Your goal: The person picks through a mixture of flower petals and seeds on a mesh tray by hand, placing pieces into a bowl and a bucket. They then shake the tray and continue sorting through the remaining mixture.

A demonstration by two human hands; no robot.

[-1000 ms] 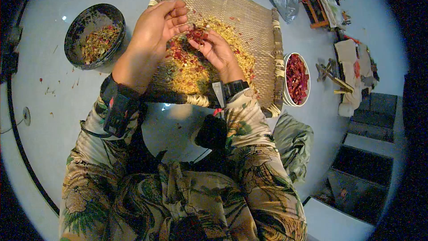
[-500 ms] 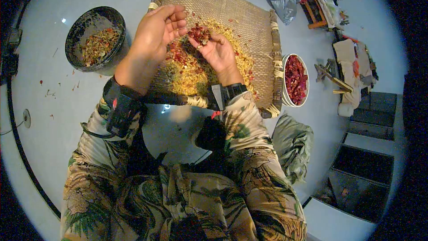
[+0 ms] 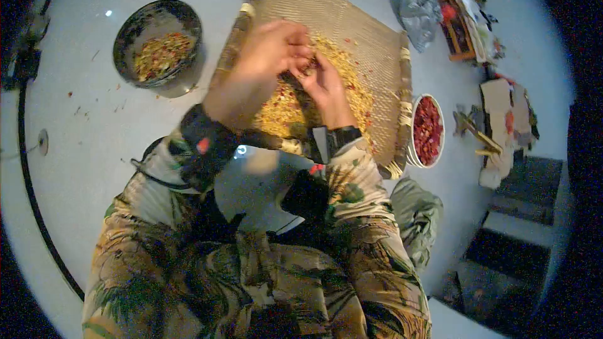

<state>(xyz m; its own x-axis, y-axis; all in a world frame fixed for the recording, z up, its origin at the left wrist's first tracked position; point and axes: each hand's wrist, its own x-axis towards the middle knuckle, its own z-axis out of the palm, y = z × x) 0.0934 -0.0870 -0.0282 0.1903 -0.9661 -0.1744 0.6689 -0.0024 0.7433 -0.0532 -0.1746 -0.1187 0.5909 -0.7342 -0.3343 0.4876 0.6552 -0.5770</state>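
My left hand (image 3: pixel 270 50), smeared by motion, has its fingers curled together against the fingers of my right hand (image 3: pixel 326 85). Dark red dried chili pieces (image 3: pixel 308 68) show in small part between the fingers of my right hand. Whatever my left fingertips pinch is hidden. Both hands are above a woven tray (image 3: pixel 370 56) with a wooden frame. Yellow seeds (image 3: pixel 279 110) mixed with red flakes lie spread over its near half, under and around my hands.
A black bucket (image 3: pixel 125 50) on the left contains yellowish and reddish bits. At the tray's right side stands a white bucket (image 3: pixel 441 132) of red chili pieces (image 3: pixel 428 129). Beyond are a clear plastic bag (image 3: pixel 419 16) and a wooden frame (image 3: pixel 461 37). Crumpled green cloth (image 3: pixel 414 216) lies near my right arm.
My hands have come together, and the left fingers have closed in on the chili pieces in my right hand. The whole view has shifted, with the surroundings now farther right and lower.
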